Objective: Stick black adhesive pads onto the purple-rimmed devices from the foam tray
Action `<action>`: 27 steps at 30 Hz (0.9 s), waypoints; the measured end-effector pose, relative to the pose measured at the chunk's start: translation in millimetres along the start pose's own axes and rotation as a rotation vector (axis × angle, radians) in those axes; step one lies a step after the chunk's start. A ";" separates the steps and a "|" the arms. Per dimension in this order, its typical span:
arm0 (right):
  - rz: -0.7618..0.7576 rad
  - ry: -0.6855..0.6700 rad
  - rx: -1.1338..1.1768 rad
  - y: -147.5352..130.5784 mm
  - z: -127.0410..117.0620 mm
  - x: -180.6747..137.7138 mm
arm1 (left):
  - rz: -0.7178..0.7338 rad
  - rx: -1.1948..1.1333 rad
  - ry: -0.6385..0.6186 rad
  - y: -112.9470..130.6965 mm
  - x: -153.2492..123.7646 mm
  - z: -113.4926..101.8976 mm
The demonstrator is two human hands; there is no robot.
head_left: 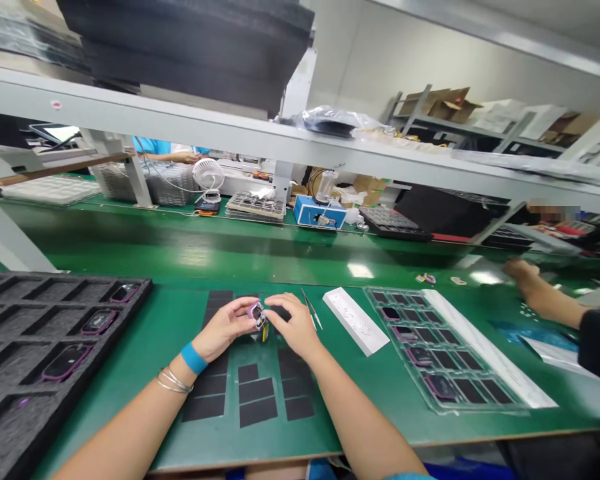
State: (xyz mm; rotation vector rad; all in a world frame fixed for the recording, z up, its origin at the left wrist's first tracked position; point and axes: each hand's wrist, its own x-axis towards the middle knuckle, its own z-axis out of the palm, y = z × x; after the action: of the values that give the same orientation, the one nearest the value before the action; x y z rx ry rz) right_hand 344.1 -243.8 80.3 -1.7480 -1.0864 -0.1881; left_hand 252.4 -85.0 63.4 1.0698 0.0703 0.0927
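Observation:
My left hand and my right hand meet over the green bench, fingers pinched together on a small purple-rimmed part with a yellow tab hanging below it. Under them lie several black rectangular pads stuck flat on the bench. Tweezers rest just right of my right hand. My left wrist wears a blue band and thin bracelets.
A black foam tray with purple-rimmed parts sits at the left. A clear blister tray of similar parts lies right, beside a white strip. Another person's arm reaches in from the right. A blue device and fan stand beyond.

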 end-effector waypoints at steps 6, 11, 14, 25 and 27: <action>-0.020 0.018 -0.137 -0.5 10.5 -4.8 | -0.007 -0.019 -0.018 -7.0 2.0 1.4; -0.024 0.015 -0.171 2.2 13.9 -7.0 | -0.012 -0.033 -0.014 -10.2 2.2 1.5; -0.014 0.046 -0.146 1.0 17.1 -8.3 | -0.025 -0.045 -0.021 -10.9 1.7 1.3; 0.009 -0.068 -0.193 0.9 12.3 -6.5 | 0.008 0.021 0.040 -13.7 3.9 -3.3; 0.140 -0.082 -0.020 5.1 9.7 -3.5 | -0.037 -0.016 0.033 -10.7 3.2 -2.6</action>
State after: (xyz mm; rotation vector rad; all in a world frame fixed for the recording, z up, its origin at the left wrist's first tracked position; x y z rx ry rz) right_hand 342.5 -238.2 70.4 -1.8559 -1.0188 -0.0412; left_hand 255.8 -87.5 52.7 1.0509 0.1191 0.0774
